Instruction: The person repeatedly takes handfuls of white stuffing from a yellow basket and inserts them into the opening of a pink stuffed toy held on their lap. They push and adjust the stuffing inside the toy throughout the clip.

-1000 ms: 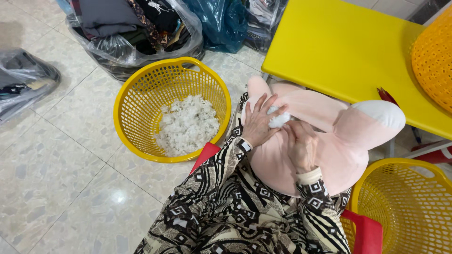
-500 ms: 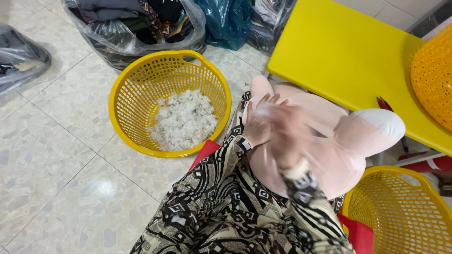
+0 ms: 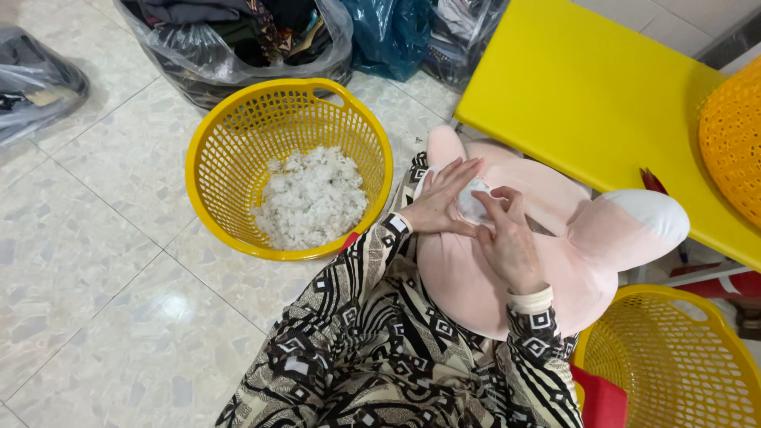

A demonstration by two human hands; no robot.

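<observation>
Resting across the person's lap, a pink plush toy [image 3: 491, 261] lies with its white-tipped ear [image 3: 634, 226] pointing toward the yellow worktop [image 3: 587, 95]; both hands meet at an opening on its upper side, where a wad of white stuffing [image 3: 473, 204] shows between them; the left hand [image 3: 440, 202] lies flat on the plush, fingers [image 3: 456, 170] straight and slightly spread, touching the stuffing's near edge without gripping it; the right hand [image 3: 507, 242] is curled over the stuffing, thumb and forefinger drawn together on it in a pinch. Just beside the left knee, on the tiled floor [image 3: 87, 261], stands a yellow basket [image 3: 218, 166] holding a heap of the same white filling [image 3: 311, 198]; a second yellow basket [image 3: 674, 357] stands at the right, near the toy; an orange basket [image 3: 733, 147] sits on the worktop's far edge; clear plastic bags of clothing [image 3: 230, 40] lie beyond the first basket.
</observation>
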